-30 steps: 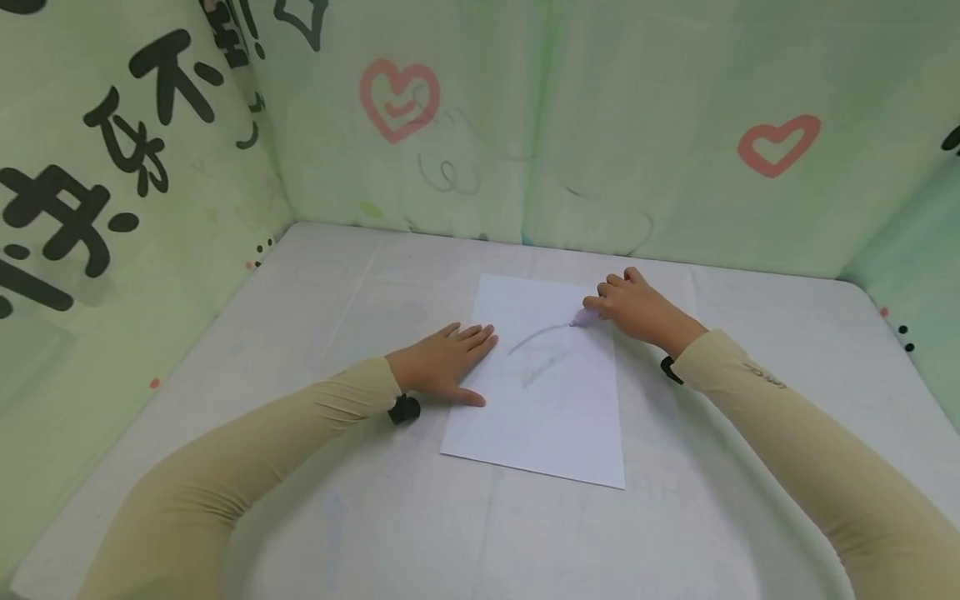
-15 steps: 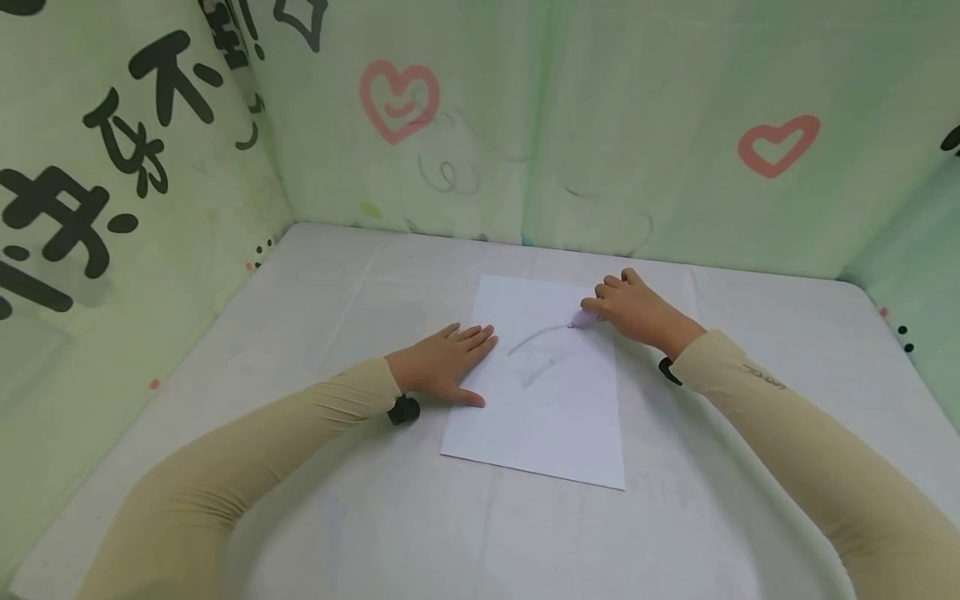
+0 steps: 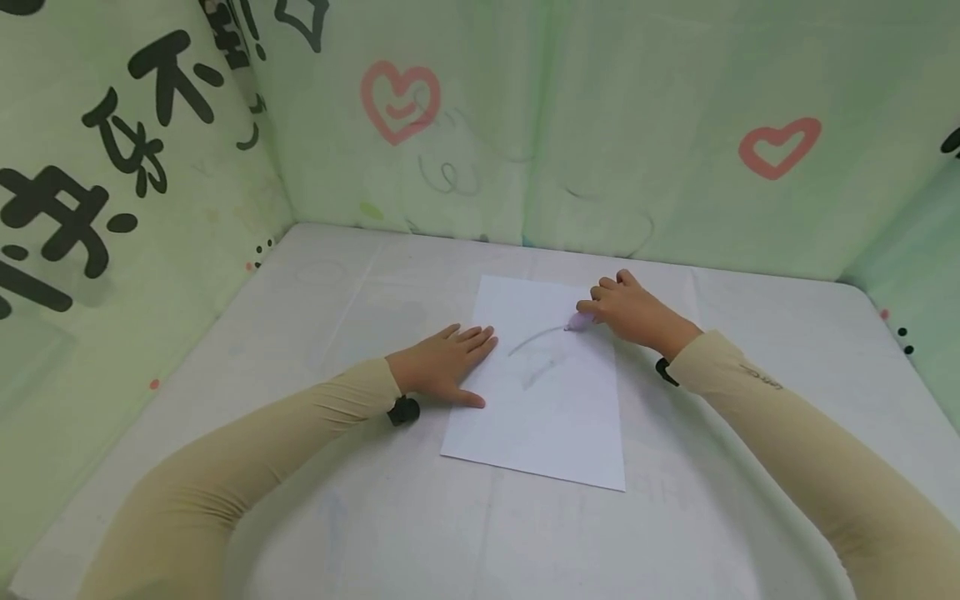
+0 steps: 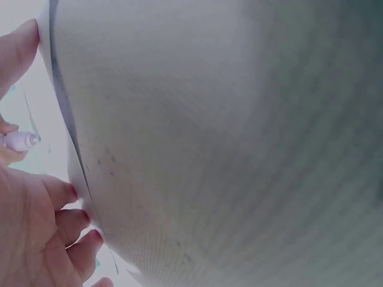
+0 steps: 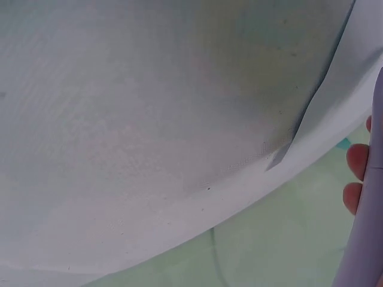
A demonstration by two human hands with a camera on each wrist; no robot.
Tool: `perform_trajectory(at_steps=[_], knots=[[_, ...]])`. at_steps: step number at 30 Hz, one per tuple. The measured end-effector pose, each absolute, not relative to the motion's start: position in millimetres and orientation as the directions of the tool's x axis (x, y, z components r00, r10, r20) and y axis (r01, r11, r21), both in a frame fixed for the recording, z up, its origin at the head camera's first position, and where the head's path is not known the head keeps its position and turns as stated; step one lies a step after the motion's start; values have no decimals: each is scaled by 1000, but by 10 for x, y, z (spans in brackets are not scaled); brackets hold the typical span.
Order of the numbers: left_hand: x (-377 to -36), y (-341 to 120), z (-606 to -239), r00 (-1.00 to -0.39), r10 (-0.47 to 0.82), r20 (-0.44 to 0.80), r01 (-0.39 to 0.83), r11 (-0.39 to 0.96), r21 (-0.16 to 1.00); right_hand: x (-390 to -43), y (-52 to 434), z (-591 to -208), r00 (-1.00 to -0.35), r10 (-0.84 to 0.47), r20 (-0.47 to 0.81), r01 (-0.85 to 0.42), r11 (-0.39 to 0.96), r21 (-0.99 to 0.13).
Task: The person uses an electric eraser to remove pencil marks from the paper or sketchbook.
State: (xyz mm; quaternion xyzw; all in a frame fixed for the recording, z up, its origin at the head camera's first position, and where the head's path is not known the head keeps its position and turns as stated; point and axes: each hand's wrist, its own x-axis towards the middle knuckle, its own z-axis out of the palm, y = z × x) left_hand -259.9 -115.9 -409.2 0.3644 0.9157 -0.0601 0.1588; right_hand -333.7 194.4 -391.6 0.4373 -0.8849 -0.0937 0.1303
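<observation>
A table (image 3: 300, 467) covered with a pale grey-white cloth carries everything here. The cloth shows faint creases and a few dull stains, and it runs back to meet green fabric walls on 3 sides. 1 white sheet of paper (image 3: 551, 417) lies flat on the tabletop near its middle, turned slightly so its near right corner points toward the front edge. The sheet bears a faint grey curved line and a few lighter strokes below that line. In the left wrist view the sheet's edge (image 4: 72, 137) casts a thin dark shadow line on the cloth, and in the right wrist view a corner of the sheet (image 5: 281, 156) lies against the cloth.
</observation>
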Motion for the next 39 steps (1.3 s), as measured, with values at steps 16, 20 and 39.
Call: perform_trajectory(at_steps=[16, 20, 39], knots=[[-2611, -1155, -4111, -685, 650, -329, 688, 726, 0, -3342, 1933, -3918, -575, -803, 155, -754, 594, 280], [-2618, -1152, -4111, -685, 652, -324, 691, 723, -5, -3351, 1929, -3912, -575, -803, 156, -749, 594, 293], [-2629, -1140, -4115, -689, 647, -326, 687, 726, -11, -3368, 1943, -3902, -585, -799, 138, -741, 595, 310]])
